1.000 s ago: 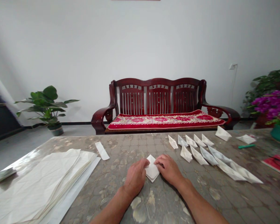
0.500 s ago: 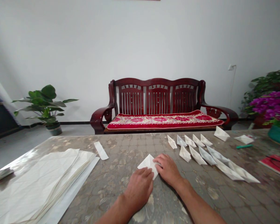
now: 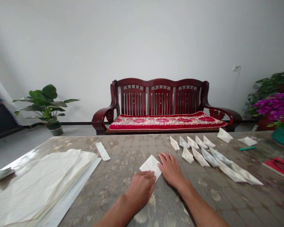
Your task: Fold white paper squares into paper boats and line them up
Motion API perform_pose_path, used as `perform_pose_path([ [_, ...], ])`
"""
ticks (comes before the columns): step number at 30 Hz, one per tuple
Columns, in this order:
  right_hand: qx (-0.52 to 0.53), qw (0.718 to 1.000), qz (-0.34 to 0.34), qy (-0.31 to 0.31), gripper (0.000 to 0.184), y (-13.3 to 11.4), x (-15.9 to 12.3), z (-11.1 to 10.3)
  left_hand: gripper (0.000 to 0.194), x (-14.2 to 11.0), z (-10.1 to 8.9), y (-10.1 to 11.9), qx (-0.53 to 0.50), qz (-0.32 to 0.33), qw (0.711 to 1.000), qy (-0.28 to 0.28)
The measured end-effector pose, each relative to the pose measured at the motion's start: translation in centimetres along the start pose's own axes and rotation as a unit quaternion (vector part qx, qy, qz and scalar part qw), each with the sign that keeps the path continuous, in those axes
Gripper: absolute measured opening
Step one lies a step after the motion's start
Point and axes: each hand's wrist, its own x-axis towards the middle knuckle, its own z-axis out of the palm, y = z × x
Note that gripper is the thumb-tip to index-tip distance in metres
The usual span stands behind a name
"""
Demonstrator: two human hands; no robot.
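Observation:
A white square of folded paper (image 3: pixel 150 164) lies on the table in front of me, one corner pointing away, with crease lines meeting near its top. My left hand (image 3: pixel 142 184) covers its lower left part, fingers bent together and closed on that edge. At the right corner, the thumb of my right hand (image 3: pixel 170 167) touches the paper. The other fingers of that hand are stretched out over the tabletop, just beyond the paper. To the right stand several folded paper boats (image 3: pixel 200 156) in two rough rows.
Large white paper sheets (image 3: pixel 49 176) are stacked at the left, near a small paper strip (image 3: pixel 103 151). A green pen (image 3: pixel 247 148), a red booklet (image 3: pixel 279 167) with glasses on it and a flower pot (image 3: pixel 282 136) are at the right. A wooden bench (image 3: pixel 159 104) stands behind the table (image 3: pixel 123 145).
My right hand's fingers have shifted slightly away and off the paper's upper right edge, leaving more of it visible. My left hand stays almost in place on the paper.

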Motion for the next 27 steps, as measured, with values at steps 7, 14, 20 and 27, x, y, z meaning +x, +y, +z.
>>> perform_pose_path([
  [7, 0.004, 0.999, 0.003, 0.042, 0.041, -0.2, -0.1, -0.3, 0.02, 0.0, -0.2, -0.6, -0.006, 0.004, 1.0, 0.001],
  [14, 0.075, 0.991, -0.106, 0.011, 0.032, -0.8, -0.9, -1.8, 0.019, 0.2, 0.1, -1.2, -0.01, 0.008, 1.0, 0.007],
  [20, 0.129, 0.986, -0.098, -0.024, 0.032, -0.6, -0.7, -2.3, 0.023, 0.2, -0.2, -1.9, -0.026, 0.007, 0.999, 0.022],
  [27, 0.148, 0.978, -0.133, -0.06, 0.042, -0.4, -0.8, -2.7, 0.036, 0.3, -0.5, -2.8, -0.022, -0.017, 1.0, 0.013],
])
